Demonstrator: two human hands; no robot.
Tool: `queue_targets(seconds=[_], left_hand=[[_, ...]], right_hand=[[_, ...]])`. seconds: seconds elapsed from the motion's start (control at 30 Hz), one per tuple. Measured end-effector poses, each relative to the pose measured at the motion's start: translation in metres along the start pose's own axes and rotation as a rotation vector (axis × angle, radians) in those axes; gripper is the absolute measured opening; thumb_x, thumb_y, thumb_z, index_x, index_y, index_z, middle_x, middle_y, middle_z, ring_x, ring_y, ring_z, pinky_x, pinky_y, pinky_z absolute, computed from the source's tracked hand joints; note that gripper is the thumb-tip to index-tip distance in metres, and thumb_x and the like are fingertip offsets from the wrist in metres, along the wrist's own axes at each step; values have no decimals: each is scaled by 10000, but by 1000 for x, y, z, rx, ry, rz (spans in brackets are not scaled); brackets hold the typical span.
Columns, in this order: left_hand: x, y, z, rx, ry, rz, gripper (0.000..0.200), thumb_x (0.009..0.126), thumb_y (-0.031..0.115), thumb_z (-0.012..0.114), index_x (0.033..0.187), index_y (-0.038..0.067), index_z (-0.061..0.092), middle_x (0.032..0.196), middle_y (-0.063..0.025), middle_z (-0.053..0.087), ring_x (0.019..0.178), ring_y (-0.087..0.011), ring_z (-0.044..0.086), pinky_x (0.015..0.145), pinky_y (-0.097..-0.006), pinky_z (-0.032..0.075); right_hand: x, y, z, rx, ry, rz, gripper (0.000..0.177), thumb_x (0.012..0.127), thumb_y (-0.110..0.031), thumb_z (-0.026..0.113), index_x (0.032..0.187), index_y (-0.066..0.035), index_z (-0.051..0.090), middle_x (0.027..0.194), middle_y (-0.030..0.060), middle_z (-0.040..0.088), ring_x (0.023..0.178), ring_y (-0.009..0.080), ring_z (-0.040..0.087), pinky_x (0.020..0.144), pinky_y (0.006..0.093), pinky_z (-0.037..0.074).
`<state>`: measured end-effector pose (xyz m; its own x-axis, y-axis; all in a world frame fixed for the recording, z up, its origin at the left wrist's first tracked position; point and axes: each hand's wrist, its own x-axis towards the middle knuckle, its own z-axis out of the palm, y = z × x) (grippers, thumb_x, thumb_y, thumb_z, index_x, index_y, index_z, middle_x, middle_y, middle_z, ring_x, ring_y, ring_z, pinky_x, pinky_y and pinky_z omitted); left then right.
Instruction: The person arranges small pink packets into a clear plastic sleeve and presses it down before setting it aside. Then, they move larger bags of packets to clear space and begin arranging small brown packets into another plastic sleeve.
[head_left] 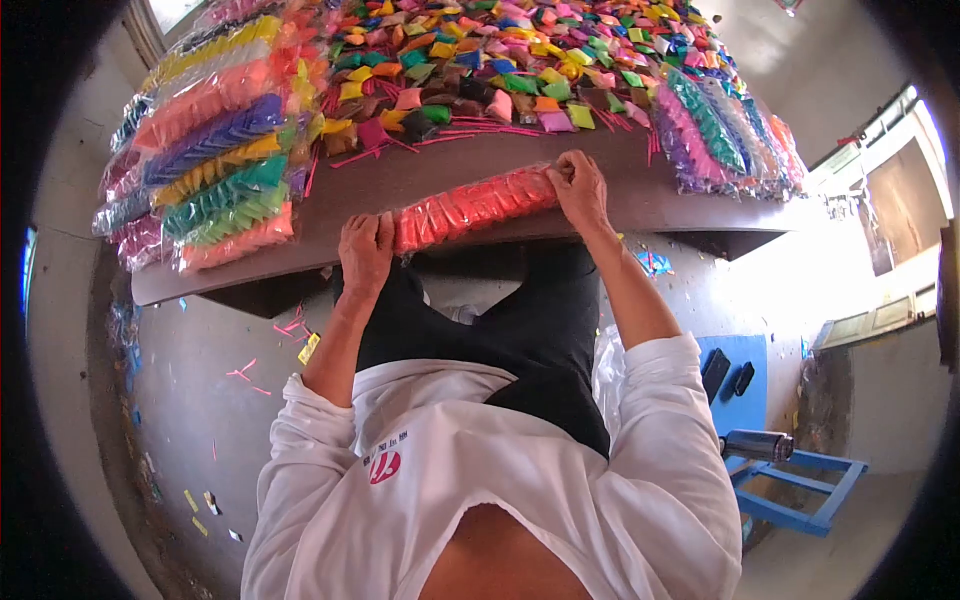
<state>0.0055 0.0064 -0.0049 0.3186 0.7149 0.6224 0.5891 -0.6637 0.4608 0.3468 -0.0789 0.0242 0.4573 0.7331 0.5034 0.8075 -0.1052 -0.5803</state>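
A long clear plastic bag packed with a row of red packets (475, 208) lies slanted over the front edge of the brown table (420, 172). My left hand (367, 245) grips its left end, fingers closed on the plastic. At the higher right end, my right hand (579, 188) pinches the bag between thumb and fingers. The red packets overlap one another inside the film. Pink twist ties (375, 152) lie on the table just beyond the bag.
Stacked bags of colored packets (225, 165) stand at the table's left, with more bags (715, 130) at the right. Loose colored packets (500, 75) are heaped at the back. A blue stool (800, 490) is on the right; scraps (308, 348) litter the floor.
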Motion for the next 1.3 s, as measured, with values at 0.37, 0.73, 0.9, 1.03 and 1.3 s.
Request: queue_targets(seconds=[0.37,0.73,0.9,1.03,1.3], left_hand=[[-4,3,-1,-14,10,-20,292,944,194,597,734,-8,567,774,-166,577,810,-380,560,746,-465,455],[-6,3,-1,-55,25,-15,247,936,197,600,787,1,621,804,-153,604,838,-368,579,763,-457,463],[-3,8,-5,-26,23,-12,235,928,171,600,770,-2,605,784,-155,592,817,-372,571,773,-452,469],[-5,3,-4,-46,33,7,281,930,178,601,723,-6,551,762,-163,567,798,-383,559,745,-462,461],[-4,7,-5,-93,61,-9,331,931,183,606,676,-10,520,737,-168,549,780,-383,552,714,-465,448]], right_hand=[[-19,-38,-25,-60,-176,-669,202,828,-152,640,1011,-67,654,1052,115,632,972,331,605,892,420,485],[-32,-82,-21,-128,-149,-674,518,746,-413,769,1114,-73,640,1122,118,606,1068,330,562,931,452,451],[-42,-97,11,-14,-264,-704,525,725,-394,788,1129,-91,643,1142,100,586,1065,325,556,925,452,452],[-44,-92,22,-78,-255,-720,503,729,-368,784,1133,-105,643,1147,93,576,1059,317,554,911,444,456],[-54,-94,19,-96,-193,-714,497,723,-341,778,1150,-125,642,1147,77,572,1044,313,556,905,445,450]])
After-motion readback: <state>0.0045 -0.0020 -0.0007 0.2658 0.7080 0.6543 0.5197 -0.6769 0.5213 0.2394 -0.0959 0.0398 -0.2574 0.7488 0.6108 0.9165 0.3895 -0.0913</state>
